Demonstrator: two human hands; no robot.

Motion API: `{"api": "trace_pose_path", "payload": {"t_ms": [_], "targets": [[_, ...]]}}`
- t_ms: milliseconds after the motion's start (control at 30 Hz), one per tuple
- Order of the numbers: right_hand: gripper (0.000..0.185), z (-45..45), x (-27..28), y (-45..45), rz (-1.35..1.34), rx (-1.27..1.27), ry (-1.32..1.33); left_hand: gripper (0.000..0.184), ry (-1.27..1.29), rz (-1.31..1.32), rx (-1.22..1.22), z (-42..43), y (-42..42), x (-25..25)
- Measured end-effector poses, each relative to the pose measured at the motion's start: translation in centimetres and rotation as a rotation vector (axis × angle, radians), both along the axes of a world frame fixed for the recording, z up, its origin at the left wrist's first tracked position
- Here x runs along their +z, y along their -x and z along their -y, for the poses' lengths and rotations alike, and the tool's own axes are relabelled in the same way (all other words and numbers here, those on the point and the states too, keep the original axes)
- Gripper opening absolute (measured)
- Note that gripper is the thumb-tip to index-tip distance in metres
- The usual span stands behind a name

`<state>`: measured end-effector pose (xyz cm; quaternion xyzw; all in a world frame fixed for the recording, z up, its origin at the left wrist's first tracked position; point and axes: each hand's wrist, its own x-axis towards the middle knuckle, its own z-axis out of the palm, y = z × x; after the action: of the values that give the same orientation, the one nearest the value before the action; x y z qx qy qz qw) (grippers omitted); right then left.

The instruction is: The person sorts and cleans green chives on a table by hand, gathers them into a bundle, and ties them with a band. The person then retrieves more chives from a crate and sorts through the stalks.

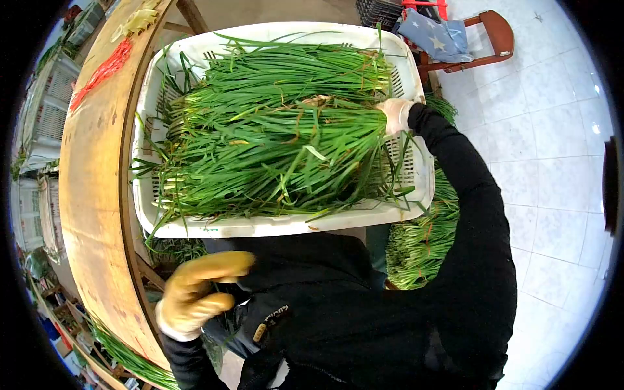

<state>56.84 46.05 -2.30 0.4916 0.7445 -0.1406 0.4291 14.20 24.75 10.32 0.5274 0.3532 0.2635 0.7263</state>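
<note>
At your far left, pale crates [49, 107] stand beyond the wooden counter [91, 214], whose long edge bows along your side. On the counter, toward its far end, lie a yellowish item [138, 23] and, just nearer to you, a bundle of red strands [104, 71]. More long greens [127, 354] show by the counter's near left corner. Your left hand [205, 292], in a yellow glove and slightly blurred, hangs just outside the near left corner of the white basket [260, 227], its fingers curled forward and its thumb standing well apart from them. The basket sits right of the counter and is filled with green stalks [260, 156] in 2 broad rows, far and near, pale ends mostly toward the left rim. Your right hand [396, 116], in a pale glove, reaches over the right rim and is closed around leaf ends of the near row; its fingertips are hidden. Outside the basket's near right corner, lower down, lie stacked bundles [422, 253]. Beyond the far right corner are a black crate [379, 13] and a brown chair [497, 39] bearing a blue star-patterned cloth [435, 36]. Pale floor tiles [546, 162] fill your far right.
</note>
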Motion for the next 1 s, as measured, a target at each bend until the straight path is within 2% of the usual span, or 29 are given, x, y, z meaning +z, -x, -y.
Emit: {"api": "trace_pose_path", "payload": {"t_ms": [67,133,167,200,300,367,400,433,467,500,533,567,600,667,700,733,800,833,867,900,933,1000], "targets": [[0.082,-0.9,1.2,-0.5,-0.139,-0.080,-0.002,0.060,0.369,0.263,-0.148,-1.4,-6.1,-1.0],[0.073,-1.3,2.5,-1.0,-0.232,-0.084,-0.037,0.085,0.545,0.370,-0.212,-1.8,-11.4,-2.9],[0.063,-1.1,5.0,-0.2,-0.287,-0.232,0.088,0.087,0.631,0.446,-0.188,-2.1,-13.6,-3.8],[0.053,-1.3,4.6,-1.2,-0.463,-0.232,0.083,0.089,0.715,0.522,-0.163,-2.4,-15.7,-5.0],[0.050,0.0,8.2,0.9,-0.449,-0.224,0.072,0.082,0.799,0.643,-0.001,-2.8,-20.8,-9.4],[0.048,1.5,8.5,2.0,-0.488,-0.040,0.035,0.078,0.850,0.703,0.141,-3.7,-22.5,-10.6],[0.050,3.2,8.0,2.8,-0.380,0.096,-0.167,0.078,0.861,0.736,0.197,-4.2,-22.9,-10.7],[0.030,5.8,10.4,5.2,-0.188,0.073,-0.209,0.080,0.803,0.798,0.194,-4.6,-23.2,-11.1],[0.021,8.2,10.1,6.4,-0.133,0.133,-0.322,0.081,0.825,0.811,0.240,-4.7,-23.3,-11.3],[0.017,10.3,10.4,7.9,-0.086,0.128,-0.310,0.067,0.901,0.817,0.321,-4.7,-23.3,-11.4],[0.018,12.4,8.2,7.9,-0.203,0.074,-0.477,0.053,0.978,0.820,0.404,-4.6,-23.3,-11.4],[0.019,13.9,8.1,8.8,-0.170,0.024,-0.412,0.051,0.977,0.771,0.559,-4.3,-23.4,-10.5],[0.021,15.6,7.9,8.9,-0.258,0.048,-0.445,0.043,1.018,0.750,0.624,-4.0,-23.8,-12.1],[0.052,17.9,7.6,8.9,-0.281,0.158,-0.411,0.035,0.984,0.565,0.704,-3.8,-23.6,-11.7],[0.077,18.0,7.6,8.4,-0.342,0.086,-0.359,0.035,0.991,0.558,0.700,-3.8,-23.4,-11.5],[0.072,17.1,9.4,8.2,-0.371,0.008,-0.249,0.034,1.022,0.538,0.679,-3.9,-23.1,-11.3],[0.065,14.8,9.2,4.4,-0.895,-0.309,0.031,0.033,1.054,0.517,0.649,-3.7,-23.4,-11.6],[0.057,14.2,6.7,2.0,-1.132,-0.632,0.108,0.032,0.991,0.528,0.696,-3.6,-23.6,-12.3],[0.066,13.2,6.1,0.8,-1.193,-0.692,0.014,0.031,0.925,0.537,0.743,-3.5,-23.7,-12.7],[0.062,12.6,4.9,-0.2,-1.009,-0.576,-0.097,0.028,0.964,0.527,0.754,-3.5,-23.4,-12.2],[0.052,11.9,3.6,-0.6,-0.680,-0.320,-0.059,0.028,0.958,0.519,0.751,-3.4,-23.2,-12.4],[0.041,11.6,1.6,-0.6,-0.286,-0.261,0.069,0.031,0.889,0.501,0.745,-3.1,-22.8,-12.9]]}}
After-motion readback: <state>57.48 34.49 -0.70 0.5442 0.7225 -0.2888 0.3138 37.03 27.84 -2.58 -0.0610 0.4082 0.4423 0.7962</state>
